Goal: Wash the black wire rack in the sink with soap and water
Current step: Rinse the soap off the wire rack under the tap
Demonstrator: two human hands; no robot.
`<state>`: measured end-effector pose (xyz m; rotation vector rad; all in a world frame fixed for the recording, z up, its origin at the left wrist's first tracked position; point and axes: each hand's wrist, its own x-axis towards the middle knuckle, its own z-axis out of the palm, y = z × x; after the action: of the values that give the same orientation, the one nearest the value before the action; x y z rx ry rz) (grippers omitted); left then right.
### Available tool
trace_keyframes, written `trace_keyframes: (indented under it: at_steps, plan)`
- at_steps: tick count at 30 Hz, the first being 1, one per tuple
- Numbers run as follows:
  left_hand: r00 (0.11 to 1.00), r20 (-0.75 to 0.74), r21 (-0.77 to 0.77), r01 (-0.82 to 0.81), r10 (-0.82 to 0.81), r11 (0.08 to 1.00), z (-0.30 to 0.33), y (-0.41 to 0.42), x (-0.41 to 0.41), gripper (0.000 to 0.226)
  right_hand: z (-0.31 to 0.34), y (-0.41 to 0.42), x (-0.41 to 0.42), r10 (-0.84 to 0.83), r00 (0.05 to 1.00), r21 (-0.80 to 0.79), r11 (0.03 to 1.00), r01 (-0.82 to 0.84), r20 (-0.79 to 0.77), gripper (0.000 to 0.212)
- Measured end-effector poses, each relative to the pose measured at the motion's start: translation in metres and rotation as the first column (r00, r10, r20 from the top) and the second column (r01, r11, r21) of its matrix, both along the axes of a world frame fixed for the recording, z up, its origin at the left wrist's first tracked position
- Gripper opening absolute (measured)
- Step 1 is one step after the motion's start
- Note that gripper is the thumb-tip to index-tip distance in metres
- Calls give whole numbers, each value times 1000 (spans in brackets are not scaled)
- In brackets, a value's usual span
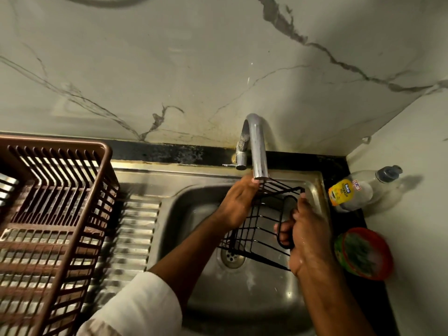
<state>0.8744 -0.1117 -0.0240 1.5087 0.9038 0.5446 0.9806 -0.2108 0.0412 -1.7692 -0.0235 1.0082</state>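
Head view: black wire rack (261,221) held up over the steel sink (242,299) basin, tilted, long axis running from the tap spout (259,151) at the back edge down toward the drain (232,257). Left hand (238,202) grips the rack's upper end just under the spout, fingers curled on the wires; right hand (304,235) grips the rack's right side, fingers wrapped round a wire loop. Both hands touching it, left nearer the spout. No water stream clearly visible, can't tell if tap runs. Likely rinse or rub step, rack sits right below outlet. Right counter edge: dishwash gel bottle (351,192), liquid level unclear; red bowl (363,253) holding a green scrubber with suds. Brown plastic dish basket (53,214) on the drainboard at left, something pale inside its left edge, unclear
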Motion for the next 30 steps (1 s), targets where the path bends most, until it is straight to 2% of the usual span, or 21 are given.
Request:
trace_keyframes:
  at_steps: [2, 4, 7, 9, 11, 12, 14, 16, 17, 20, 22, 26, 29, 30]
  plan:
    - [991, -130, -74, -36, 26, 997, -18, 2, -6, 69, 0, -3, 1, -29, 999, -14, 999, 30, 20, 46]
    - [987, -158, -148, -48, 24, 988, -17, 2, -2, 80, 0, -6, 2, -50, 998, -14, 999, 50, 30, 44]
    - [997, -71, -94, -50, 43, 994, 8, -2, 15, 65, 4, -4, 2, -66, 997, -14, 998, 66, 42, 48]
    - [999, 41, -19, 34, -33, 999, 26, -8, 28, 57, 2, -4, 4, -72, 997, 6, 997, 72, 36, 50]
    - [993, 81, 52, 86, -90, 995, 28, -12, 36, 52, 2, -6, 4, -75, 997, 32, 997, 75, 12, 50]
    - [994, 63, 47, 88, -91, 995, 25, -13, 36, 51, 2, -7, 3, -77, 997, 39, 996, 77, 3, 50]
    - [1000, -2, -86, -12, 12, 996, 9, -10, 33, 51, 5, -14, 2, -90, 996, 39, 995, 89, 7, 49]
    - [979, -81, -224, -202, 189, 953, -16, -3, 26, 60, 9, -20, 2, -109, 994, 58, 992, 108, 10, 50]
    - [965, -145, -268, -251, 219, 930, -28, -2, 23, 65, 10, -23, 2, -112, 994, 64, 992, 111, 14, 50]
    - [938, -288, -382, -296, 191, 876, -37, -6, 30, 77, 7, -26, 0, -103, 992, 77, 992, 97, 70, 53]
    - [950, -287, -455, -251, 126, 855, -15, -17, 43, 89, 2, -25, 0, -93, 990, 74, 994, 86, 105, 55]
    - [965, -259, -452, -167, 51, 876, 10, -30, 58, 99, -1, -26, 4, -109, 987, 86, 991, 99, 115, 55]
    - [947, -303, -554, -263, 103, 790, -7, -17, 52, 140, 1, -31, 2, -86, 987, 83, 994, 75, 138, 56]
    - [934, -324, -575, -323, 153, 752, -20, -10, 49, 142, 2, -32, 0, -76, 987, 95, 993, 63, 144, 56]
